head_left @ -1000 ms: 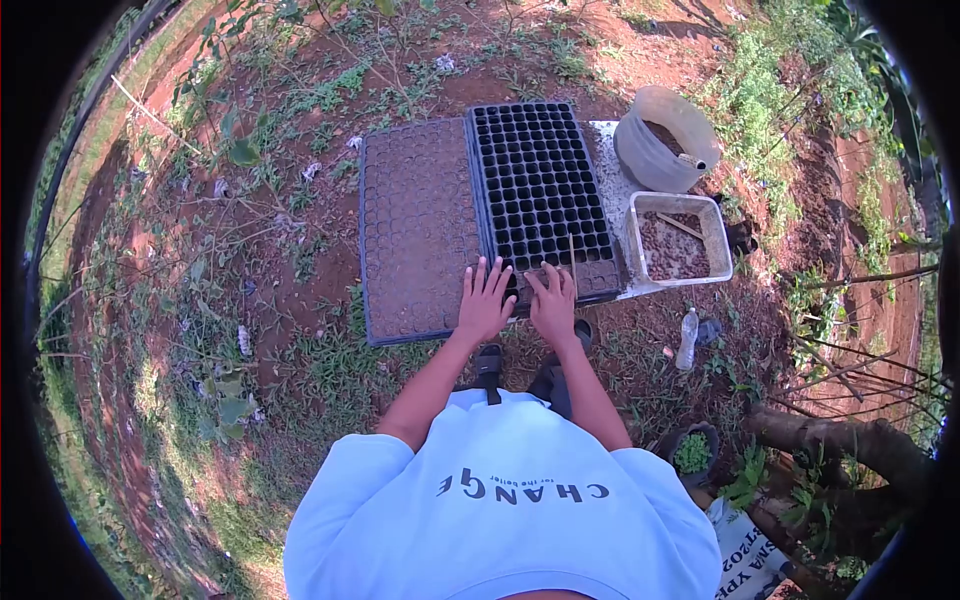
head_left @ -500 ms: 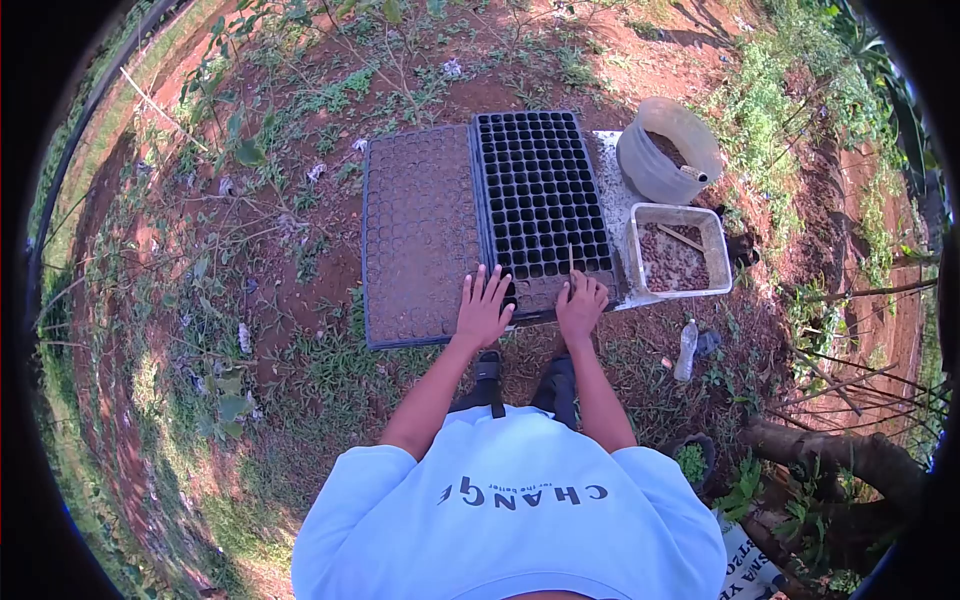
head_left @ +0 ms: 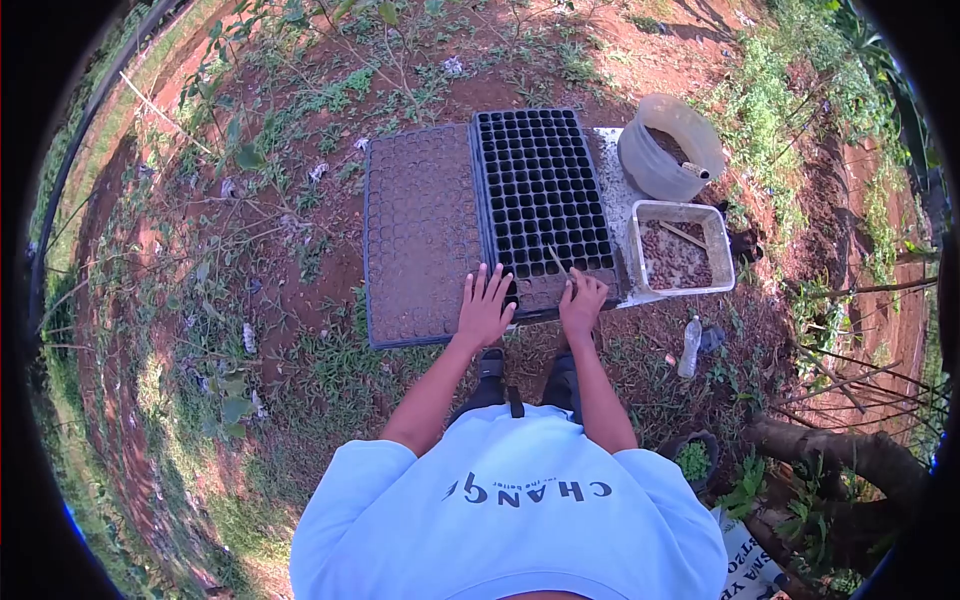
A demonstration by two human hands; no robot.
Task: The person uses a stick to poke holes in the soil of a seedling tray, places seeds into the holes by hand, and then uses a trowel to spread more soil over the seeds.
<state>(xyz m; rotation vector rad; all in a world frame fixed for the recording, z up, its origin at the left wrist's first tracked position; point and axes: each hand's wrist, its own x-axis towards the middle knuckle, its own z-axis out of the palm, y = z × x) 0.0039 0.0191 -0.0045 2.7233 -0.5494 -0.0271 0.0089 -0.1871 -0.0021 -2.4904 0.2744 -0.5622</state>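
A black seedling tray (head_left: 540,190) with many small cells lies in front of me. Most of its cells look dark and hollow, while the near rows are filled with brown soil. My left hand (head_left: 486,306) rests on the tray's near left corner, its fingers spread and flat. My right hand (head_left: 582,304) is closed around a thin stick (head_left: 556,262) over the soil-filled near rows. The stick slants up to the left, and its lower end is hidden by the fingers. Along the left side lies another tray (head_left: 420,230), filled with soil level with its cell rims.
On the right, a white board (head_left: 612,165) bears a translucent bucket (head_left: 650,165) of soil and a white tub (head_left: 634,250) holding reddish-brown grains and a flat stick (head_left: 682,236). A plastic bottle (head_left: 690,347) and a potted plant (head_left: 692,460) stand nearer me. Branches (head_left: 840,450) lie at right.
The stick in my right hand has tipped from nearly upright to slanting left. My left hand stays in place on the tray.
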